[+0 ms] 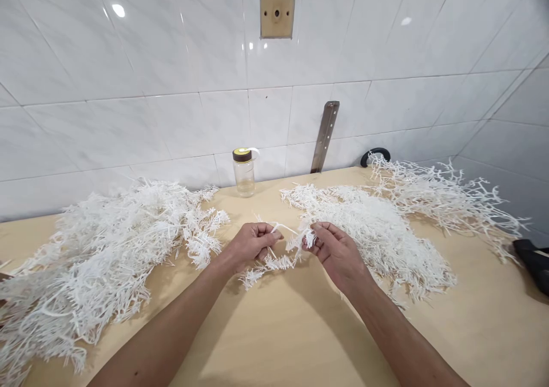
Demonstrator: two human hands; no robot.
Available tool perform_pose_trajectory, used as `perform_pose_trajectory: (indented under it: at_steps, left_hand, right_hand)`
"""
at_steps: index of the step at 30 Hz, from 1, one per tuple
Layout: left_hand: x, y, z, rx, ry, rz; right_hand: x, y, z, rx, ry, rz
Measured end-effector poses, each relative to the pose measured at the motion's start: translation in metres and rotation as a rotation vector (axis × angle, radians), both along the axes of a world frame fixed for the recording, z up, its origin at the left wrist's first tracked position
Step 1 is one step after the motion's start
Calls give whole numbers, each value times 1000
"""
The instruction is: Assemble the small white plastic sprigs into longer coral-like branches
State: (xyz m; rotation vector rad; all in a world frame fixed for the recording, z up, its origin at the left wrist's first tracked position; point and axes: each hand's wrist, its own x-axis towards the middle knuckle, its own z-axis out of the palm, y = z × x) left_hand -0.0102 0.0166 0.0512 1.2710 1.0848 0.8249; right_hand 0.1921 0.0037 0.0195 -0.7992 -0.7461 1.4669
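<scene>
Between my two hands is a white branching plastic sprig (281, 263) with fringed, frilly tips, hanging just above the table. My left hand (256, 241) is closed in a pinch on its thin stem. With the fingertips of my right hand (332, 250) I grip a frilly tip of the sprig. To the left lies a big heap of similar white sprigs (115, 250). A flatter pile of white sprigs (377, 232) spreads just beyond and right of my right hand.
Barer white branches (446, 195) lie at the far right of the wooden table (274, 341). Against the tiled wall stand a clear bottle (245, 175) with a dark and yellow lid and a metal strip (326, 135). A black ring (376, 154) and a black object (534, 264) are to the right.
</scene>
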Motion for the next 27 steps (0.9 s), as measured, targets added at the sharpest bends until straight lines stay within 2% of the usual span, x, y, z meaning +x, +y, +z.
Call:
perform_pose_trajectory:
  at_steps: [5, 9, 15, 20, 25, 27]
  left_hand:
    - [-7, 4, -1, -4, 37, -50]
    - [-5, 1, 0, 29, 155, -82]
    - [-4, 1, -3, 287, 292, 36]
    - [-4, 0, -3, 386, 356, -9]
    - [6, -4, -16, 739, 651, -51]
    - [9, -6, -23, 816, 739, -78]
  right_hand:
    - [5, 3, 5, 21, -91, -175]
    - [8, 4, 6, 41, -83, -178]
    - [13, 6, 3, 17, -108, -127]
    - [13, 8, 1, 41, -223, -163]
    - [14, 8, 0, 52, -207, -163]
    - [15, 8, 1, 49, -222, -163]
